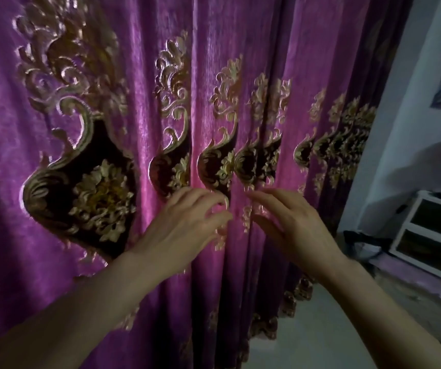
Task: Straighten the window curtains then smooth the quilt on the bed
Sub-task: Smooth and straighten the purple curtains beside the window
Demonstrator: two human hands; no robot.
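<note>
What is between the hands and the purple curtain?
Nothing visible. The left hand and right hand are both right at the purple curtain, fingertips at its folds, with no object in front of it.

No legible text, labels or numbers anywhere.

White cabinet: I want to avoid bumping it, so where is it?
In the head view, the white cabinet stands low at the right edge, right of the purple curtain.
</note>
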